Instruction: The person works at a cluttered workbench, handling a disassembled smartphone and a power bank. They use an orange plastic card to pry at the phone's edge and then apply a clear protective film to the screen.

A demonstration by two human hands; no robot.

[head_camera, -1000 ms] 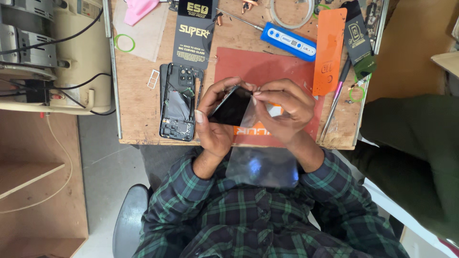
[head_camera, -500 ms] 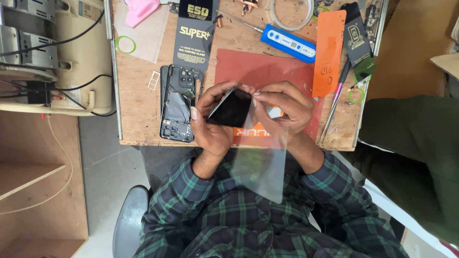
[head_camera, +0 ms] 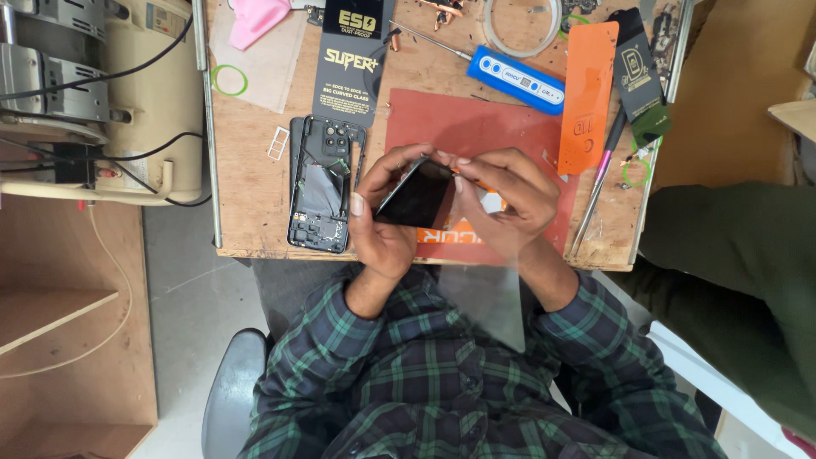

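At the far left edge one cream-coloured machine [head_camera: 144, 93] is sitting beside the wooden bench [head_camera: 255, 212], its cables trailing off, well apart from my hands. On the bench, one opened phone body [head_camera: 321, 183] is lying face down with its insides showing, parked just beside my left hand [head_camera: 382, 225], probably so it is within reach. My left hand is closing around the lower edge of one dark screen panel [head_camera: 416, 194], cradling it tilted above the red work mat [head_camera: 476, 136] so the glass is facing me. My right hand [head_camera: 501, 200] is pinching the panel's upper right edge, fingertips together on it; I cannot tell whether a film is between them. Further right, one blue tool [head_camera: 518, 79] is lying at the mat's top edge, one orange card [head_camera: 586, 93] is resting alongside, and two green rubber bands are sitting on the bench, one at each end.
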